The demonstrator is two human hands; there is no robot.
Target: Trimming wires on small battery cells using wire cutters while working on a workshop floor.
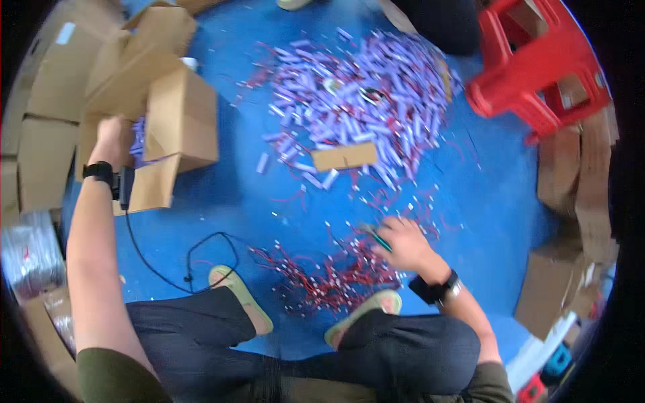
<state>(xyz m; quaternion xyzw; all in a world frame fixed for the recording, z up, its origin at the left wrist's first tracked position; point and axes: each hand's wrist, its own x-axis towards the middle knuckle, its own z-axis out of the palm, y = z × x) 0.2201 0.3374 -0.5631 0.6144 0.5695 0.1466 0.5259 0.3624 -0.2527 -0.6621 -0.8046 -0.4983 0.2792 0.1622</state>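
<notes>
My left hand (113, 138) reaches into an open cardboard box (195, 124) at the left; its fingers are blurred and partly hidden. Purple cylindrical cells (139, 138) lie inside that box, beside the hand. Closed around green-handled pliers (383, 242), my right hand (408, 247) hovers over the blue floor. The pliers' metal tip points up and left. Just below them spreads a tangle of red and black wires with white connectors (329, 272). Farther off is a large heap of purple cells (363, 94) mixed with wires, and a flat cardboard piece (345, 157) rests on its near edge.
A red plastic stool (537, 67) stands at the far right. Cardboard boxes (554, 282) line the right side, and more cartons (47, 161) stand at the left. A black cable (161, 274) hangs from my left wrist to the floor. Another person's dark-clothed leg (443, 23) shows beyond the heap.
</notes>
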